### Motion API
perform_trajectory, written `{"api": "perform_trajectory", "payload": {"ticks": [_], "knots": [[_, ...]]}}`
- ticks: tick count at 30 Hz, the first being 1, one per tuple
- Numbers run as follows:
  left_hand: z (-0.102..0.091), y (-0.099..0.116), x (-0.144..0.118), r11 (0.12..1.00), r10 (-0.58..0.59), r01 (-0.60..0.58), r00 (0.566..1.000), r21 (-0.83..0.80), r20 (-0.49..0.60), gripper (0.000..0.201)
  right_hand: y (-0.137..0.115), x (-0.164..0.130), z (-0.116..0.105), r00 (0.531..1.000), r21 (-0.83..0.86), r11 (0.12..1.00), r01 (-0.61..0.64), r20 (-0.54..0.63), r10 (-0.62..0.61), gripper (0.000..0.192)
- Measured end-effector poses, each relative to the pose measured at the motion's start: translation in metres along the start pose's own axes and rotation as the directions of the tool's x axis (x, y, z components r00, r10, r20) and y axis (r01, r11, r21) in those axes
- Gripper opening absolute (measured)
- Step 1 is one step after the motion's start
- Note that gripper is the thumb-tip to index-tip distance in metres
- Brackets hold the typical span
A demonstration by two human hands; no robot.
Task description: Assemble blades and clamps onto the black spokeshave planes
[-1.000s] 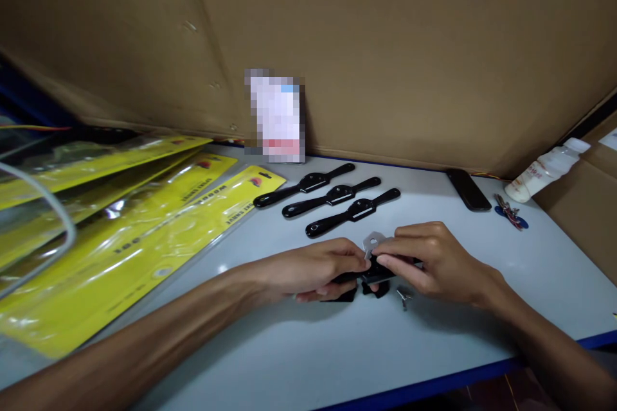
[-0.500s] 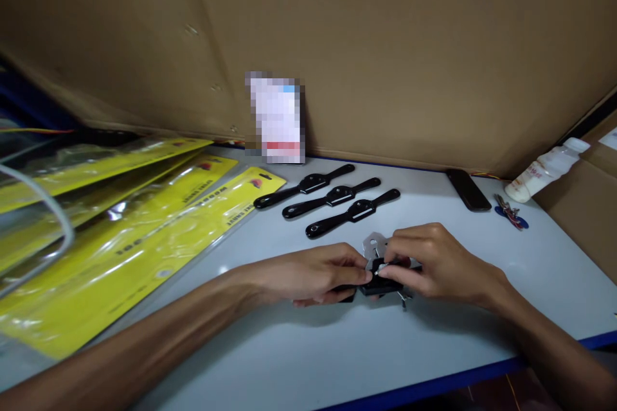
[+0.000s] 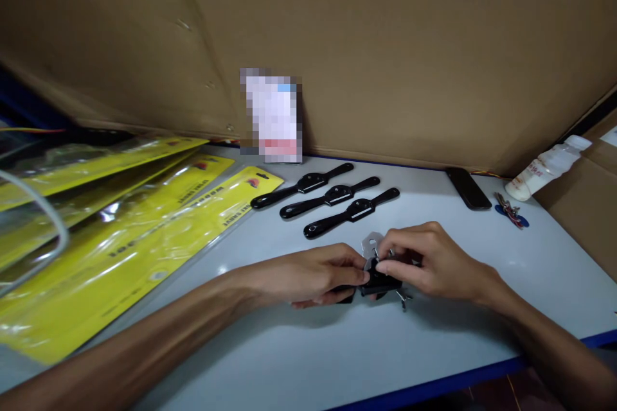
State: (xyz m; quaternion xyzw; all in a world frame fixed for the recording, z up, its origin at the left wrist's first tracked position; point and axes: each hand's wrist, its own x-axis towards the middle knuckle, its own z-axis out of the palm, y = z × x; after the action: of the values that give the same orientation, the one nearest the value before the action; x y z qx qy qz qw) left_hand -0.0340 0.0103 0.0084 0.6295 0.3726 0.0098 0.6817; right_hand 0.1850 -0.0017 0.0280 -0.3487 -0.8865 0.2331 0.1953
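My left hand (image 3: 313, 275) and my right hand (image 3: 434, 263) meet over a black spokeshave body (image 3: 380, 282) that rests low on the white table (image 3: 299, 347). Both hands pinch it, the left on its left handle, the right on its middle and right side. A small silver blade plate (image 3: 372, 243) sticks up between my fingertips. A little metal wing screw (image 3: 403, 297) lies on the table just under my right hand. Three finished black spokeshaves (image 3: 354, 210) lie side by side behind my hands.
Yellow packaging cards in clear plastic sleeves (image 3: 144, 231) fan out on the left. A cardboard wall (image 3: 385, 45) closes the back. A dark phone (image 3: 466, 189), a bunch of keys (image 3: 511, 213) and a white bottle (image 3: 544, 170) lie at the right rear. The table's blue front edge (image 3: 434, 385) is near.
My right fingers have shifted slightly on the black body and the silver plate; the plate now stands a bit lower between my fingertips. My left hand has barely moved.
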Motion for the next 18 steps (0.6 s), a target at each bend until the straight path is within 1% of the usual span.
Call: {"api": "perform_trajectory", "payload": {"ticks": [1,3,5,8,14,16,18], "knots": [[-0.001,0.0,0.0,1.0,-0.01,0.01,1.0,0.002,0.002,0.032,0.0,0.0,-0.007,0.999,0.044,0.999,0.013,0.049,-0.015,0.011],[-0.002,-0.001,-0.001,1.0,-0.026,0.026,1.0,0.01,0.006,0.032,0.0,0.0,-0.016,0.989,0.103,0.994,0.027,0.139,-0.042,0.022],[-0.003,-0.002,-0.002,0.999,-0.042,0.042,0.999,0.016,0.006,0.031,-0.001,0.0,-0.02,0.982,0.12,0.992,0.032,0.182,-0.053,0.022],[-0.003,-0.002,-0.002,0.998,-0.063,0.063,0.998,0.02,-0.011,0.03,-0.002,0.0,-0.018,0.983,0.103,0.994,0.034,0.176,-0.052,0.021],[-0.003,0.0,-0.006,0.996,-0.062,0.063,0.998,0.066,-0.028,0.035,0.002,-0.002,-0.014,0.981,0.048,0.997,0.068,0.177,-0.075,0.014],[-0.004,0.001,-0.006,0.995,-0.062,0.063,0.998,0.079,-0.02,0.036,0.003,-0.003,-0.012,0.981,0.027,0.996,0.089,0.169,-0.093,0.014],[-0.004,0.0,-0.007,0.995,-0.041,0.04,0.999,0.094,0.011,0.037,0.003,-0.003,-0.01,0.981,0.022,0.994,0.106,0.164,-0.109,0.014]]}}
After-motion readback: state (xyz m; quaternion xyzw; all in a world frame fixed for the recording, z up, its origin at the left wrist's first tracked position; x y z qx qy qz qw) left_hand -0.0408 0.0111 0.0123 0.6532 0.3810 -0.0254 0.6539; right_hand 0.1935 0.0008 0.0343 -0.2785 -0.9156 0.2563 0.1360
